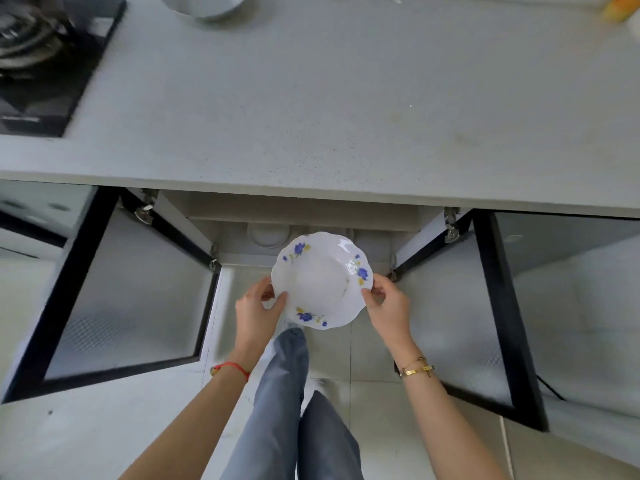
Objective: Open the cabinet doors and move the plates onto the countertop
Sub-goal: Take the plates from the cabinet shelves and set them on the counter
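I hold a white scalloped plate (322, 280) with blue and yellow flowers in both hands, below the edge of the grey countertop (311, 109) and in front of the open cabinet. My left hand (258, 306) grips its left rim and my right hand (386, 306) grips its right rim. Both frosted-glass cabinet doors, left (128, 292) and right (460, 306), stand swung wide open. Inside the cabinet, more white crockery (268, 235) shows dimly behind the plate.
A black gas hob (45, 60) sits at the counter's far left. A white bowl (204, 5) rests at the back edge, and a yellow object (620, 8) at the far right. My legs in blue jeans (287, 393) stand on the tiled floor below.
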Tool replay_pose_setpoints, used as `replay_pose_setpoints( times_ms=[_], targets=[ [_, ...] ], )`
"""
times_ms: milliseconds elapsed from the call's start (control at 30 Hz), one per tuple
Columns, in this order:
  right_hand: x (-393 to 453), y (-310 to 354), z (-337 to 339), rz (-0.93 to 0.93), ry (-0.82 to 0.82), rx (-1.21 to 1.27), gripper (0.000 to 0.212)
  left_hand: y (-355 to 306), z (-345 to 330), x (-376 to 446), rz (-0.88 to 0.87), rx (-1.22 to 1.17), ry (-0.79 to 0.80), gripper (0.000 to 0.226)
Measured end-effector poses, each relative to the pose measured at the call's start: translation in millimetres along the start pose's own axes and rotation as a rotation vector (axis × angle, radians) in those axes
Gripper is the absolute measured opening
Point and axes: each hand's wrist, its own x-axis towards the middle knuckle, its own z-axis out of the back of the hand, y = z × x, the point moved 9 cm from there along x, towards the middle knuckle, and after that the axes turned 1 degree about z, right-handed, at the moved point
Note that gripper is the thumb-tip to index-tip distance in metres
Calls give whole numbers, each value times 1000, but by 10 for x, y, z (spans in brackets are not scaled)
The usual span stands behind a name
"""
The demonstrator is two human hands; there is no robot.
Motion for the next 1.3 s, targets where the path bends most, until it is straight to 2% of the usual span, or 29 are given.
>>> replay_pose_setpoints(
  times_ms=[333, 667, 967, 1300],
  targets=[
    [-1008, 1102, 838, 106, -13, 4, 26, -1071, 1013, -968, -32, -100, -66, 32],
    [-1075, 1770, 1131, 204, -60, 34, 31, -1702, 1540, -924, -157, -144, -100, 37],
    [-334, 2291, 1176, 270, -104, 40, 26, -2057, 1646, -133, -191, -224, -100, 34],
    [1200, 3033, 932, 260, -146, 30, 21, -2593, 1747, 1602, -281, -178, -89, 33]
  ],
)
